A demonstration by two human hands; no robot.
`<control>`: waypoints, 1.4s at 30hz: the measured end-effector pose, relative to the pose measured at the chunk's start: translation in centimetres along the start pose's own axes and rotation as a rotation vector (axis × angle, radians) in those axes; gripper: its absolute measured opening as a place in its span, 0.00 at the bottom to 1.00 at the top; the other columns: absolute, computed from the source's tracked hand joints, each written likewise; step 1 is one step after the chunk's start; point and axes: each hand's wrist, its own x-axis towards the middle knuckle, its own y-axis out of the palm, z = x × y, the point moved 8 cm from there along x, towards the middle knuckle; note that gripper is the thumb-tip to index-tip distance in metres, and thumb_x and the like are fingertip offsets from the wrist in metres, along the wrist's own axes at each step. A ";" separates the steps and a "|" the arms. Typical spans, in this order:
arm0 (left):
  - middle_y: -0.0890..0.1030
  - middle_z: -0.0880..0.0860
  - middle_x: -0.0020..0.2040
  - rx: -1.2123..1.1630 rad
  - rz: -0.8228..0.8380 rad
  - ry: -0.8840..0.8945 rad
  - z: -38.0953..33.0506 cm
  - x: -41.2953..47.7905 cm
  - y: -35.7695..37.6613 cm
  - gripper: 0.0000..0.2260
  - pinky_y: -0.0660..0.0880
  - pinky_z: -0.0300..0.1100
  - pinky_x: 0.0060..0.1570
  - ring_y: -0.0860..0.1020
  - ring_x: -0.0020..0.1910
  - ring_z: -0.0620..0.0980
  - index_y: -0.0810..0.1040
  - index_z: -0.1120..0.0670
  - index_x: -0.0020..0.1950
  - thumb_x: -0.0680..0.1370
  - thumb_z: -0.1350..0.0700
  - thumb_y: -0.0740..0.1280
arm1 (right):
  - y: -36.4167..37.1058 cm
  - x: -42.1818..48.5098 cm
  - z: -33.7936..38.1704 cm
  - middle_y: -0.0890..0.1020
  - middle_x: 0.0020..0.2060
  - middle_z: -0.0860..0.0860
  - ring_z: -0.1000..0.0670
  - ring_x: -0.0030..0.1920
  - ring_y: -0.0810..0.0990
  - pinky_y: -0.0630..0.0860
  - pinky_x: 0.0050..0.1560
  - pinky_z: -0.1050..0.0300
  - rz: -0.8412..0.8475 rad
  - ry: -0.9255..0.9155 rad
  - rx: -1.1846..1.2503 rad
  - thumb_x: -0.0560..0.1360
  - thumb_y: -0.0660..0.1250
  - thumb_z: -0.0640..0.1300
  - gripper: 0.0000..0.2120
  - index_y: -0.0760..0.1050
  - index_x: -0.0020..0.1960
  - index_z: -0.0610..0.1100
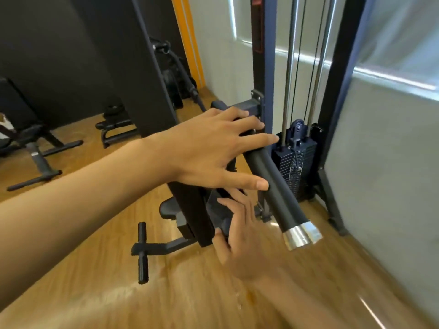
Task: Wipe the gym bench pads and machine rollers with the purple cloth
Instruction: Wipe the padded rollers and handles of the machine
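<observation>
A black foam roller [278, 191] with a chrome end cap sticks out from the cable machine toward me. My left hand [209, 150] reaches over its inner end with fingers spread and straight, thumb tip touching the roller. Just below, my right hand [242, 236] pinches the dark purple cloth [218, 212] between thumb and fingers, pressing it against the upright black post [192, 210] of the machine. The cloth is bunched and partly hidden by my fingers.
A weight stack [297, 172] with steel guide rods and cables stands right behind the roller. A black seat pad [169, 208] and foot pegs [142, 252] sit low on the wooden floor. Benches [35, 143] stand at the far left. A frosted glass wall runs along the right.
</observation>
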 end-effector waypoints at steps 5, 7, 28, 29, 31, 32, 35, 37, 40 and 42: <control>0.69 0.49 0.74 -0.016 -0.070 0.071 1.0 0.9 0.3 0.38 0.70 0.55 0.66 0.68 0.71 0.54 0.59 0.43 0.82 0.78 0.24 0.47 | 0.7 -0.4 -0.8 0.60 0.80 0.42 0.46 0.81 0.57 0.57 0.79 0.57 -0.137 0.041 -0.281 0.79 0.69 0.43 0.18 0.77 0.69 0.44; 0.69 0.49 0.73 -0.036 -0.077 0.089 1.3 1.2 0.8 0.37 0.70 0.53 0.63 0.68 0.69 0.53 0.62 0.42 0.80 0.77 0.24 0.48 | 1.6 -0.3 -1.3 0.60 0.80 0.41 0.38 0.82 0.54 0.58 0.80 0.46 -0.212 0.084 -0.331 0.81 0.68 0.46 0.16 0.79 0.68 0.46; 0.71 0.50 0.72 0.030 -0.195 0.212 -1.1 0.6 0.3 0.33 0.69 0.56 0.61 0.70 0.67 0.53 0.68 0.46 0.74 0.80 0.28 0.44 | 2.8 -2.4 -0.3 0.68 0.76 0.41 0.40 0.78 0.66 0.70 0.74 0.41 -0.296 0.027 -0.294 0.83 0.64 0.41 0.20 0.73 0.74 0.40; 0.70 0.49 0.72 0.025 -0.189 0.212 -1.4 0.4 0.3 0.32 0.69 0.56 0.61 0.70 0.66 0.52 0.68 0.46 0.74 0.81 0.28 0.44 | 2.4 -1.1 0.3 0.71 0.74 0.42 0.42 0.76 0.68 0.71 0.73 0.43 -0.289 0.035 -0.286 0.83 0.64 0.41 0.19 0.75 0.73 0.40; 0.70 0.49 0.71 0.011 -0.182 0.206 -1.7 0.1 0.2 0.32 0.69 0.56 0.61 0.70 0.66 0.52 0.68 0.46 0.74 0.81 0.28 0.45 | 1.8 2.4 1.6 0.78 0.67 0.45 0.46 0.69 0.74 0.74 0.68 0.48 -0.234 0.079 -0.293 0.82 0.61 0.42 0.17 0.79 0.67 0.41; 0.70 0.49 0.71 0.004 -0.181 0.203 -1.9 -0.1 0.2 0.32 0.69 0.56 0.61 0.69 0.65 0.51 0.68 0.46 0.75 0.81 0.28 0.45 | 1.7 3.3 1.8 0.79 0.64 0.47 0.47 0.66 0.75 0.76 0.64 0.48 -0.205 0.099 -0.304 0.81 0.60 0.44 0.16 0.80 0.65 0.42; 0.71 0.49 0.70 -0.014 -0.172 0.192 -2.5 -0.3 -0.3 0.32 0.69 0.56 0.60 0.69 0.65 0.51 0.68 0.46 0.75 0.81 0.28 0.45 | 1.3 0.9 2.0 0.79 0.66 0.45 0.46 0.69 0.75 0.75 0.67 0.45 -0.250 0.042 -0.304 0.83 0.63 0.40 0.15 0.79 0.66 0.41; 0.71 0.49 0.69 -0.025 -0.183 0.200 -3.3 -0.6 -1.0 0.31 0.68 0.54 0.60 0.69 0.63 0.51 0.69 0.46 0.73 0.80 0.29 0.46 | 1.1 -2.8 2.6 0.77 0.69 0.42 0.43 0.75 0.71 0.73 0.70 0.42 -0.280 0.011 -0.301 0.81 0.66 0.36 0.16 0.78 0.69 0.38; 0.71 0.50 0.67 -0.050 -0.196 0.193 -3.8 -1.0 -2.0 0.30 0.65 0.50 0.58 0.67 0.60 0.48 0.69 0.47 0.72 0.80 0.30 0.46 | 0.2 -1.1 3.6 0.78 0.68 0.45 0.46 0.72 0.73 0.75 0.69 0.44 -0.213 0.032 -0.338 0.81 0.64 0.39 0.16 0.79 0.68 0.40; 0.71 0.51 0.67 -0.071 -0.171 0.185 -4.1 -1.4 -1.9 0.31 0.64 0.49 0.58 0.65 0.58 0.47 0.68 0.47 0.73 0.80 0.30 0.46 | 0.1 1.9 3.8 0.78 0.67 0.48 0.48 0.68 0.74 0.76 0.65 0.46 -0.100 0.123 -0.333 0.82 0.63 0.42 0.15 0.79 0.67 0.44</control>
